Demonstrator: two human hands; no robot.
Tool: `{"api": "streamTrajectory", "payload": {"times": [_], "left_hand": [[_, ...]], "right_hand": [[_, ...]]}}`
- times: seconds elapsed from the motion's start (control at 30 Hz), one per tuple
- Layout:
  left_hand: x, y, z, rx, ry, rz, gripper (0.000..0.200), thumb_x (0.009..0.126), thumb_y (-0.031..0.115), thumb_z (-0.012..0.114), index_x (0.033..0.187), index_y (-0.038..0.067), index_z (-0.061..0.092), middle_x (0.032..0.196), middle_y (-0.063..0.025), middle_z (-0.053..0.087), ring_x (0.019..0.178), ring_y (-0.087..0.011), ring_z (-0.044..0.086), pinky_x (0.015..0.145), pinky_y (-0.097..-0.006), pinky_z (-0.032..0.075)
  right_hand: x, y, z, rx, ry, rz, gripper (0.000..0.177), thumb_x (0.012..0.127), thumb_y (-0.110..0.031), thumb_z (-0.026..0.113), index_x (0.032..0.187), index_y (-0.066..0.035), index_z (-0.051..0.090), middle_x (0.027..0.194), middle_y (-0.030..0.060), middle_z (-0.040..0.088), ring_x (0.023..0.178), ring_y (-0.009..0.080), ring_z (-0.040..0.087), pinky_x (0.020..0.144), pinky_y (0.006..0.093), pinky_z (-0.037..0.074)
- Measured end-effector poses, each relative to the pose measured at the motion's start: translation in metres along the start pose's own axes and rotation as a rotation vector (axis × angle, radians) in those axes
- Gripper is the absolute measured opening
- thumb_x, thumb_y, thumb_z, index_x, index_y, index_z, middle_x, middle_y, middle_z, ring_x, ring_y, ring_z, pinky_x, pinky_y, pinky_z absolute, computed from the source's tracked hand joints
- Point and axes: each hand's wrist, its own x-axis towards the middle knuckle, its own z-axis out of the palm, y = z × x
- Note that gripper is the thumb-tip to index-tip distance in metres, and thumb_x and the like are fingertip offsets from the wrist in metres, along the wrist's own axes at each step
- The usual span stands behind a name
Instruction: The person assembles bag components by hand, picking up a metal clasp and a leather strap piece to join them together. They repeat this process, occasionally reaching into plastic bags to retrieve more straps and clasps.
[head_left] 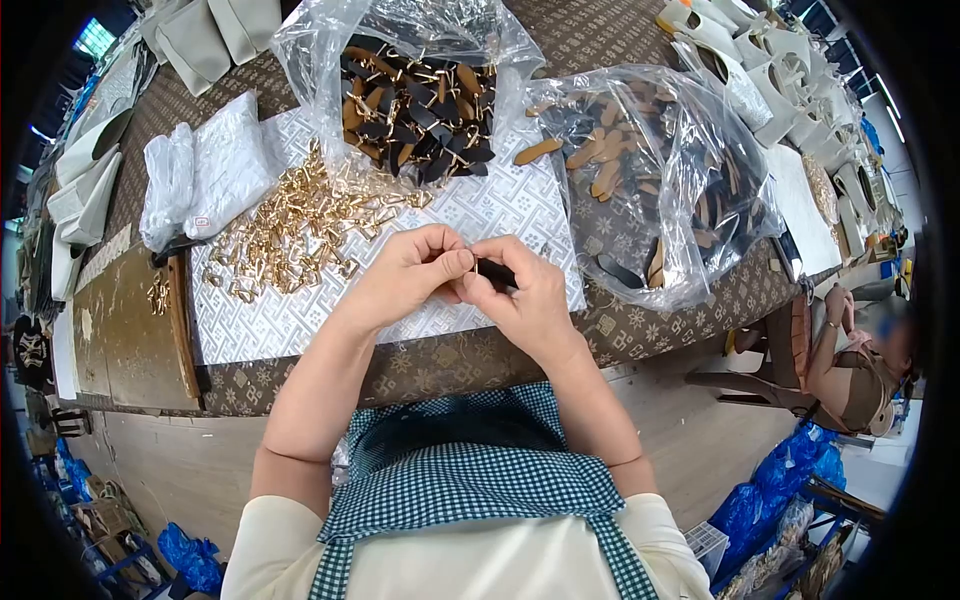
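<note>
Both hands meet above the table's front edge, fingertips together. My left hand [420, 270] is closed in a pinch at a small gold buckle [476, 266]; only a thin shiny edge of it shows. Between the thumb and fingers of my right hand [525, 295] is a dark leather tab [497, 270], partly covered by the fingers. Just beyond my left hand spreads a pile of gold buckles [300, 225] on white patterned paper [255, 335]. Farther back, an open clear plastic bag [310, 50] holds black and tan leather tabs [425, 115] with gold buckles on them.
To the right lies another clear bag [690, 190] of tan and black tabs. White plastic packets [225, 165] and a wooden board [130, 325] are at left. Pale bag-shaped pieces [780, 70] line the far right. A seated person [860, 365] is at the right edge.
</note>
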Motion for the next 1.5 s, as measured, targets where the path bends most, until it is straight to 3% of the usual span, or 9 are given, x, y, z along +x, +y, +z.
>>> {"api": "streamTrajectory", "payload": {"times": [0.47,0.73,0.8,0.83,0.93,1.13,1.23,1.43,1.5], "left_hand": [[0.003,-0.004,0.006,-0.008,-0.028,0.098,0.012,0.097,0.015,0.058,0.093,0.003,0.056,0.085,-0.002,0.061,0.074,-0.0089,0.064,0.067,-0.0238,0.055],[0.013,0.008,0.005,-0.088,0.2,0.129,0.007,0.095,0.006,0.059,0.099,0.002,0.056,0.089,-0.0076,0.064,0.077,-0.017,0.071,0.066,-0.0241,0.057],[0.019,0.025,-0.005,-0.046,0.308,0.257,0.01,0.096,0.002,0.054,0.106,0.003,0.056,0.104,-0.011,0.067,0.087,-0.0185,0.071,0.078,-0.0286,0.058],[0.019,0.04,-0.009,-0.013,0.328,0.34,0.026,0.095,0.002,0.053,0.12,-0.004,0.049,0.115,-0.0135,0.062,0.112,-0.0235,0.064,0.091,-0.0338,0.052],[0.021,0.061,-0.023,0.367,0.443,0.621,0.055,0.092,0.006,0.059,0.144,0.005,0.04,0.135,-0.015,0.049,0.134,-0.0266,0.043,0.102,-0.0338,0.042],[-0.022,0.053,-0.044,0.852,0.571,0.23,0.012,0.088,0.015,0.066,0.094,0.005,0.069,0.095,-0.0094,0.064,0.079,-0.0233,0.066,0.074,-0.0353,0.052],[-0.032,0.037,-0.048,1.126,0.574,0.049,0.017,0.087,0.021,0.068,0.092,0.005,0.068,0.094,-0.0105,0.063,0.083,-0.0281,0.067,0.075,-0.0389,0.052],[-0.022,0.016,-0.048,1.238,0.58,0.153,0.022,0.083,0.026,0.071,0.089,0.005,0.066,0.091,-0.0102,0.062,0.082,-0.0309,0.066,0.072,-0.0425,0.051],[-0.023,0.018,-0.045,1.199,0.517,0.144,0.022,0.083,0.026,0.071,0.087,0.005,0.066,0.09,-0.0102,0.062,0.081,-0.0312,0.065,0.072,-0.0427,0.051]], "right_hand": [[-0.011,-0.007,0.006,-0.238,0.177,-0.053,0.016,0.081,-0.015,0.067,0.092,-0.005,0.059,0.079,0.0114,0.064,0.064,0.0289,0.062,0.058,0.0359,0.051],[-0.008,-0.012,-0.048,-0.425,0.147,-0.105,0.038,0.085,-0.026,0.069,0.115,-0.003,0.063,0.102,0.0133,0.065,0.092,0.0316,0.057,0.084,0.0403,0.047],[-0.01,-0.001,-0.075,-0.44,0.22,0.09,0.015,0.083,-0.014,0.07,0.095,-0.005,0.067,0.088,0.0086,0.065,0.083,0.0276,0.059,0.077,0.0384,0.047],[-0.011,0.004,-0.089,-0.571,0.211,0.099,0.011,0.083,-0.013,0.069,0.091,-0.005,0.068,0.086,0.0082,0.065,0.083,0.0272,0.06,0.076,0.0379,0.047],[-0.019,0.013,-0.112,-0.809,0.177,0.232,0.014,0.083,-0.016,0.07,0.091,-0.005,0.068,0.088,0.009,0.064,0.086,0.0301,0.061,0.078,0.0405,0.047],[-0.022,0.023,-0.116,-0.73,0.122,0.385,0.015,0.079,-0.013,0.071,0.086,-0.001,0.066,0.083,0.0099,0.061,0.08,0.0269,0.06,0.074,0.0379,0.047],[-0.021,0.021,-0.119,-0.704,0.093,0.322,0.014,0.077,-0.01,0.072,0.084,0.0,0.065,0.081,0.0101,0.06,0.073,0.0246,0.059,0.068,0.0357,0.046],[-0.016,0.012,-0.109,-0.661,0.048,0.397,0.015,0.081,-0.011,0.072,0.083,-0.002,0.06,0.082,0.0094,0.061,0.081,0.0281,0.06,0.072,0.0399,0.046],[-0.015,0.013,-0.096,-0.534,0.151,0.243,0.015,0.08,-0.009,0.072,0.086,-0.003,0.06,0.082,0.0097,0.061,0.078,0.028,0.058,0.072,0.0395,0.046]]}}
